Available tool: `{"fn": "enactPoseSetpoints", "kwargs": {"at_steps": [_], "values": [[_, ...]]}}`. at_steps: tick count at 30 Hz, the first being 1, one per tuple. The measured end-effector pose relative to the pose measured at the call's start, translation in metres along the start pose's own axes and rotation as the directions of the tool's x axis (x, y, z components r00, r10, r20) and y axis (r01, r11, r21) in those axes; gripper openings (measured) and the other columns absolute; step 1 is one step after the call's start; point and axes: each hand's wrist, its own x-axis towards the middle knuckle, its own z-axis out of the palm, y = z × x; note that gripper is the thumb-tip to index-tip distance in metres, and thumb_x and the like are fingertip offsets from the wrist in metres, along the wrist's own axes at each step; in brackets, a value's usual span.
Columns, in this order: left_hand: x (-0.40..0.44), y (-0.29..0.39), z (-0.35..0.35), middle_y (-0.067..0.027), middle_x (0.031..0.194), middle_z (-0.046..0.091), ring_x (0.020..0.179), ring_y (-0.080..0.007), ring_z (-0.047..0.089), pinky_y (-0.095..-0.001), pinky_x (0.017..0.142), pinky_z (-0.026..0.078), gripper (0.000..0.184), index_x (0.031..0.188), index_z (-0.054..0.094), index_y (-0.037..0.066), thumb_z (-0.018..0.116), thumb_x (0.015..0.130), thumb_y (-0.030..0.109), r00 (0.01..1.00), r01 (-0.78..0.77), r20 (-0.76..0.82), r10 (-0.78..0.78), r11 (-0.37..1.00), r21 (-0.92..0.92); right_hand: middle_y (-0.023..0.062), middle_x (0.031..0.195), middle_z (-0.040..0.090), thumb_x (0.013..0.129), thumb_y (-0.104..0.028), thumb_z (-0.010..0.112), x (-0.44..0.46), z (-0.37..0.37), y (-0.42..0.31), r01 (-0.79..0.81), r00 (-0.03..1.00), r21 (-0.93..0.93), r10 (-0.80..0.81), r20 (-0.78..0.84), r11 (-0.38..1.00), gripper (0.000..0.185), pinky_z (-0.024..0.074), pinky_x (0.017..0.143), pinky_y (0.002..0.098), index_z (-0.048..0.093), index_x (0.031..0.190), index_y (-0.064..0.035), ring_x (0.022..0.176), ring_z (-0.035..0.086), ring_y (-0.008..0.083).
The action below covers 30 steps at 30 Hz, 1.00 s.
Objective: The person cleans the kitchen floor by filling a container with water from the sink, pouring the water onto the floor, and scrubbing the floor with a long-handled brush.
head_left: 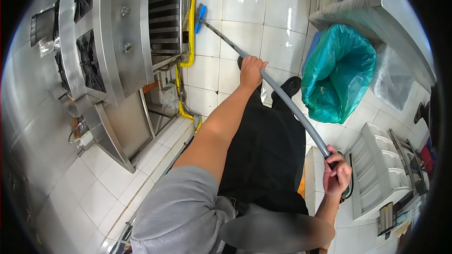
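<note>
A long-handled brush runs diagonally across the view, with a grey handle (292, 105) and a blue head (200, 19). The head rests on the white tiled floor, close beside the yellow pipe. Partway down the handle, my left hand (253, 71) is wrapped around it. My right hand (337, 171) grips the dark upper end, fingers curled over it, near my right side. Between the two hands, the handle passes in front of my black apron (261, 155) and my dark shoes.
A steel stove (106, 33) stands at left, with a yellow pipe (192, 19) along its base. On the right are a bin lined with a green bag (325, 80), a clear plastic bag (393, 77) and a white rack (381, 174). Light reflects off the floor tiles (245, 2).
</note>
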Motion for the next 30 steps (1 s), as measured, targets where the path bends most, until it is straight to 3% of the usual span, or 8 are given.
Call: {"fn": "enactPoseSetpoints", "kwargs": {"at_steps": [7, 13, 16, 18, 20, 24, 27, 30], "values": [[0.024, 0.079, -0.001, -0.0105, 0.073, 0.053, 0.079, -0.0331, 0.053, -0.0456, 0.079, 0.041, 0.023, 0.068, 0.055, 0.006, 0.07, 0.082, 0.015, 0.997, -0.072, -0.04, 0.069, 0.994, -0.086, 0.012, 0.068, 0.053, 0.088, -0.024, 0.06, -0.047, -0.069, -0.047, 0.129, 0.989, -0.12, -0.136, -0.052, 0.984, 0.037, 0.0306, 0.104, 0.0486, 0.045, 0.058, -0.0093, 0.096, 0.054, 0.0323], [0.005, 0.147, -0.015, -0.0098, 0.072, 0.052, 0.078, -0.0317, 0.053, -0.0437, 0.078, 0.04, 0.023, 0.067, 0.055, 0.006, 0.07, 0.082, 0.017, 0.999, 0.0, 0.045, 0.008, 0.985, -0.174, 0.0036, 0.055, 0.044, 0.092, -0.027, 0.055, -0.069, -0.063, -0.127, 0.282, 0.957, -0.23, -0.29, 0.0, 0.931, 0.043, 0.0382, 0.091, 0.0415, 0.038, 0.054, -0.015, 0.073, 0.051, 0.0244], [-0.032, 0.142, -0.018, -0.0102, 0.07, 0.051, 0.077, -0.0318, 0.053, -0.0439, 0.076, 0.04, 0.024, 0.067, 0.055, 0.006, 0.07, 0.082, 0.017, 0.998, 0.01, 0.07, 0.002, 0.983, -0.184, 0.0059, 0.053, 0.048, 0.091, -0.026, 0.055, -0.06, -0.044, -0.133, 0.299, 0.95, -0.252, -0.312, -0.009, 0.92, 0.043, 0.0442, 0.085, 0.0425, 0.041, 0.052, -0.0128, 0.065, 0.052, 0.0251], [-0.051, 0.112, -0.012, -0.0104, 0.07, 0.051, 0.077, -0.0318, 0.053, -0.0442, 0.076, 0.039, 0.024, 0.067, 0.055, 0.006, 0.07, 0.083, 0.017, 0.996, 0.034, 0.089, -0.021, 0.99, -0.139, 0.0095, 0.051, 0.052, 0.087, -0.024, 0.057, -0.041, -0.021, -0.111, 0.285, 0.959, -0.431, -0.251, 0.135, 0.856, 0.042, 0.0496, 0.076, 0.0453, 0.045, 0.05, -0.0095, 0.058, 0.054, 0.0274], [-0.059, 0.081, -0.01, -0.0109, 0.071, 0.051, 0.078, -0.0322, 0.053, -0.0447, 0.075, 0.039, 0.024, 0.067, 0.054, 0.006, 0.069, 0.083, 0.016, 0.994, 0.061, 0.099, -0.054, 0.996, -0.064, 0.0116, 0.051, 0.055, 0.084, -0.021, 0.059, -0.037, -0.019, -0.081, 0.249, 0.966, -0.422, -0.254, 0.045, 0.872, 0.038, 0.0513, 0.075, 0.0495, 0.049, 0.05, -0.0054, 0.058, 0.058, 0.0306], [-0.037, 0.028, -0.019, -0.0124, 0.073, 0.054, 0.079, -0.0341, 0.053, -0.045, 0.077, 0.04, 0.024, 0.067, 0.054, 0.006, 0.068, 0.084, 0.014, 0.993, 0.065, 0.1, -0.062, 0.998, -0.027, 0.0134, 0.054, 0.057, 0.087, -0.022, 0.061, -0.023, 0.015, -0.033, 0.208, 0.978, -0.418, -0.184, 0.098, 0.884, 0.042, 0.0498, 0.082, 0.0501, 0.048, 0.051, -0.0042, 0.068, 0.061, 0.0334], [-0.02, 0.035, -0.032, -0.0122, 0.073, 0.053, 0.079, -0.0337, 0.053, -0.0449, 0.079, 0.04, 0.023, 0.067, 0.054, 0.006, 0.068, 0.084, 0.014, 0.996, 0.022, 0.084, -0.02, 0.999, -0.027, 0.0131, 0.055, 0.057, 0.088, -0.024, 0.063, -0.026, 0.016, -0.032, 0.215, 0.975, -0.344, -0.218, 0.029, 0.914, 0.044, 0.0492, 0.083, 0.0495, 0.048, 0.051, -0.0041, 0.073, 0.062, 0.0353], [-0.019, 0.074, -0.042, -0.0114, 0.072, 0.053, 0.079, -0.0327, 0.053, -0.0444, 0.08, 0.04, 0.024, 0.067, 0.054, 0.006, 0.069, 0.084, 0.014, 0.995, 0.008, 0.103, -0.004, 0.999, -0.042, 0.0086, 0.055, 0.051, 0.09, -0.021, 0.057, -0.048, -0.015, -0.066, 0.265, 0.964, -0.357, -0.254, 0.078, 0.896, 0.039, 0.0473, 0.08, 0.051, 0.044, 0.055, -0.0089, 0.065, 0.056, 0.0281]]}}
